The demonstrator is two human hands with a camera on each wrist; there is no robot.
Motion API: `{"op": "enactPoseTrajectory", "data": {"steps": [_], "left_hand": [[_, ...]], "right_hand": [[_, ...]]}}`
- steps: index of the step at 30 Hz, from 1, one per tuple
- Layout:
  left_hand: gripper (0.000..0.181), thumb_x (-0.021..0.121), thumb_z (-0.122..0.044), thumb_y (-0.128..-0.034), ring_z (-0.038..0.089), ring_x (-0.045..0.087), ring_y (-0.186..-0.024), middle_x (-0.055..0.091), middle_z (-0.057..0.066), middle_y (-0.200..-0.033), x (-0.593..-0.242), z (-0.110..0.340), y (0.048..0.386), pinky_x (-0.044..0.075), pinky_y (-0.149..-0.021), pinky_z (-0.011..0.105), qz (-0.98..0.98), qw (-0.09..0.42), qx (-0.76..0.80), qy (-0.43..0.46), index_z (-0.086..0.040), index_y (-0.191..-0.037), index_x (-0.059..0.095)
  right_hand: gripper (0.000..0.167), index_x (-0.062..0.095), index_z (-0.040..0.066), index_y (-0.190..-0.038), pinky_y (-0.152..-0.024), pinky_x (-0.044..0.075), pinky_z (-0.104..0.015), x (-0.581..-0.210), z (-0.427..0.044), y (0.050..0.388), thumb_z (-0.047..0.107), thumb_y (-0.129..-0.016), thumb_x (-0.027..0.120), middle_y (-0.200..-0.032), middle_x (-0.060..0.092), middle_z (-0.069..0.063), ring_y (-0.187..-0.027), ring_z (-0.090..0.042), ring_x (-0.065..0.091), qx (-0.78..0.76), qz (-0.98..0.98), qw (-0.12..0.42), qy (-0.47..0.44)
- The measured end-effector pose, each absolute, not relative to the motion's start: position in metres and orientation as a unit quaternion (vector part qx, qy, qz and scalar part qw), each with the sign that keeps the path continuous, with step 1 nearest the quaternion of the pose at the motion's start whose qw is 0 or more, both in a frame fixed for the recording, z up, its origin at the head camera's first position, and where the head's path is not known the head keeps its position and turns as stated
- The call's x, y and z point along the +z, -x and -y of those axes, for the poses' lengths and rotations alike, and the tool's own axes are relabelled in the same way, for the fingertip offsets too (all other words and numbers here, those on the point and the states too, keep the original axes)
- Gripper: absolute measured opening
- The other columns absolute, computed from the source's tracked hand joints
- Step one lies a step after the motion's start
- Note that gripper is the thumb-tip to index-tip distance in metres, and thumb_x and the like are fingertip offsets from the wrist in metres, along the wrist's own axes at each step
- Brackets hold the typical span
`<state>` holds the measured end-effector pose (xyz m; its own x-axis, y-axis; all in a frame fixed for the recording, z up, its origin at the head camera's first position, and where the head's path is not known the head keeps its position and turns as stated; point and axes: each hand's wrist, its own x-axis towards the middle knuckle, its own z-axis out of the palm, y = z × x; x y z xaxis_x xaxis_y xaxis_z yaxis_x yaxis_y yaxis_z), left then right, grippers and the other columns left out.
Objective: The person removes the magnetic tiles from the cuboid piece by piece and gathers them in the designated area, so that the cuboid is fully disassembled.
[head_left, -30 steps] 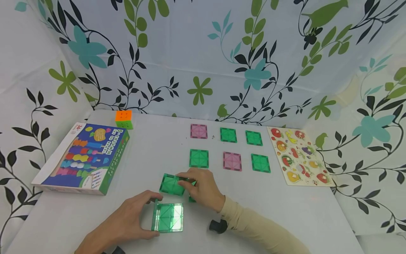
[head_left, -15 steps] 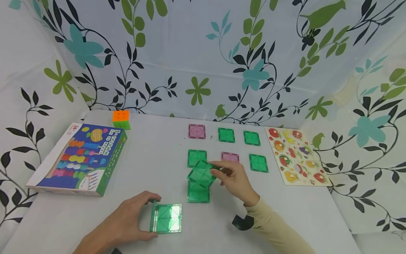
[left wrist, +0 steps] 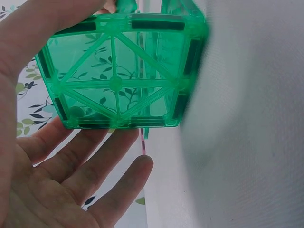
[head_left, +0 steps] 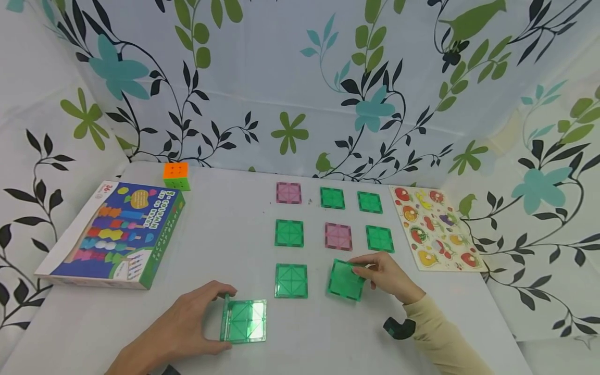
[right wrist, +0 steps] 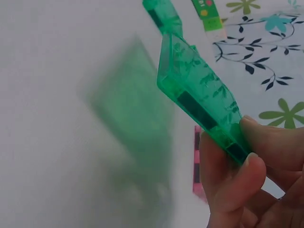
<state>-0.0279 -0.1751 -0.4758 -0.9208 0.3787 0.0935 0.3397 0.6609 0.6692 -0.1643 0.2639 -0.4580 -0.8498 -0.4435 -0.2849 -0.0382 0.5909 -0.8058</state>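
Observation:
My left hand [head_left: 189,320] holds an upright green magnetic tile [left wrist: 116,83] by two opposite edges, thumb on one and fingertips on the other. Against its right side a flat green tile [head_left: 248,321] lies on the table, catching a bright reflection. Between thumb and fingers, my right hand [head_left: 389,276] pinches another green magnetic tile [head_left: 346,280] by one corner. In the right wrist view this pinched tile [right wrist: 199,90] is tilted above the table, with its green shadow below. To its left lies a green tile [head_left: 291,280]; a pink tile [head_left: 338,236] lies just beyond it.
Farther back are more flat tiles: a pink one [head_left: 288,192] and several green ones, such as a green tile [head_left: 379,238]. A toy box [head_left: 114,234] and an orange-green puzzle cube [head_left: 176,176] stand left. A fruit sticker sheet [head_left: 433,229] lies right.
My right hand has carried its green tile rightward from near the left hand, past the front-row tile, to below the pink tile. The left hand has stayed put with its upright tile.

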Motion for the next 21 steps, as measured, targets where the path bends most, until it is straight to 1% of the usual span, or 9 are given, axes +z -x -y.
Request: {"op": "enactPoseTrajectory", "data": {"steps": [2, 5, 7, 9, 11, 14, 16, 18, 21], "left_hand": [[0.084, 0.097, -0.045, -0.0589, 0.013, 0.066, -0.113, 0.066, -0.013, -0.125, -0.476, 0.175, 0.028, 0.061, -0.094, 0.04, -0.912, 0.028, 0.36, -0.196, -0.023, -0.13, 0.057], [0.084, 0.097, -0.044, -0.0586, 0.014, 0.067, -0.113, 0.067, -0.013, -0.125, -0.476, 0.175, 0.028, 0.061, -0.094, 0.041, -0.912, 0.028, 0.359, -0.195, -0.023, -0.13, 0.058], [0.084, 0.097, -0.045, -0.0588, 0.014, 0.067, -0.113, 0.067, -0.013, -0.125, -0.477, 0.175, 0.028, 0.061, -0.094, 0.041, -0.912, 0.029, 0.359, -0.195, -0.023, -0.13, 0.058], [0.084, 0.097, -0.046, -0.0592, 0.014, 0.067, -0.113, 0.066, -0.013, -0.125, -0.477, 0.175, 0.028, 0.061, -0.095, 0.041, -0.912, 0.032, 0.361, -0.195, -0.022, -0.13, 0.058], [0.085, 0.097, -0.046, -0.0595, 0.014, 0.066, -0.113, 0.066, -0.013, -0.125, -0.476, 0.175, 0.028, 0.061, -0.095, 0.041, -0.911, 0.034, 0.362, -0.195, -0.022, -0.13, 0.057], [0.085, 0.097, -0.046, -0.0595, 0.013, 0.066, -0.114, 0.066, -0.013, -0.125, -0.477, 0.175, 0.028, 0.061, -0.095, 0.041, -0.91, 0.03, 0.362, -0.198, -0.022, -0.131, 0.058], [0.084, 0.097, -0.046, -0.0593, 0.012, 0.066, -0.113, 0.066, -0.014, -0.124, -0.477, 0.175, 0.028, 0.06, -0.095, 0.041, -0.911, 0.024, 0.36, -0.2, -0.022, -0.13, 0.058], [0.084, 0.097, -0.045, -0.0594, 0.011, 0.065, -0.112, 0.066, -0.014, -0.124, -0.477, 0.175, 0.029, 0.061, -0.094, 0.04, -0.911, 0.018, 0.359, -0.203, -0.023, -0.13, 0.058], [0.083, 0.098, -0.043, -0.0594, 0.011, 0.065, -0.112, 0.066, -0.014, -0.124, -0.477, 0.175, 0.028, 0.061, -0.094, 0.04, -0.91, 0.014, 0.359, -0.205, -0.022, -0.129, 0.058]], "right_hand": [[0.032, 0.07, 0.001, -0.127, -0.051, 0.047, -0.025, -0.463, -0.267, 0.166, 0.02, -0.101, 0.065, -0.121, 0.068, -0.02, -0.058, -0.008, 0.051, -0.429, -0.859, 0.246, 0.135], [0.031, 0.071, 0.002, -0.126, -0.05, 0.045, -0.023, -0.47, -0.269, 0.168, 0.018, -0.101, 0.065, -0.117, 0.069, -0.018, -0.058, -0.008, 0.049, -0.422, -0.862, 0.248, 0.137], [0.03, 0.072, 0.004, -0.126, -0.05, 0.044, -0.022, -0.474, -0.268, 0.168, 0.019, -0.1, 0.065, -0.115, 0.069, -0.016, -0.058, -0.007, 0.049, -0.404, -0.872, 0.235, 0.144], [0.033, 0.072, 0.006, -0.126, -0.052, 0.043, -0.02, -0.477, -0.267, 0.167, 0.023, -0.098, 0.069, -0.115, 0.07, -0.013, -0.062, -0.007, 0.049, -0.375, -0.888, 0.212, 0.162], [0.042, 0.071, 0.007, -0.128, -0.056, 0.044, -0.019, -0.48, -0.265, 0.165, 0.029, -0.092, 0.077, -0.114, 0.07, -0.01, -0.07, -0.008, 0.051, -0.342, -0.903, 0.186, 0.181], [0.065, 0.068, 0.008, -0.132, -0.066, 0.044, -0.02, -0.483, -0.261, 0.161, 0.037, -0.077, 0.09, -0.115, 0.068, -0.007, -0.085, -0.013, 0.051, -0.298, -0.919, 0.151, 0.21], [0.077, 0.066, 0.01, -0.133, -0.07, 0.044, -0.021, -0.484, -0.258, 0.158, 0.04, -0.069, 0.095, -0.113, 0.065, -0.005, -0.089, -0.016, 0.05, -0.274, -0.926, 0.135, 0.223], [0.083, 0.066, 0.01, -0.134, -0.072, 0.045, -0.022, -0.484, -0.255, 0.155, 0.041, -0.064, 0.097, -0.112, 0.063, -0.004, -0.091, -0.017, 0.05, -0.255, -0.931, 0.122, 0.232], [0.082, 0.066, 0.012, -0.133, -0.072, 0.047, -0.022, -0.484, -0.252, 0.152, 0.041, -0.064, 0.097, -0.11, 0.061, -0.002, -0.091, -0.016, 0.051, -0.231, -0.938, 0.104, 0.238]]}}
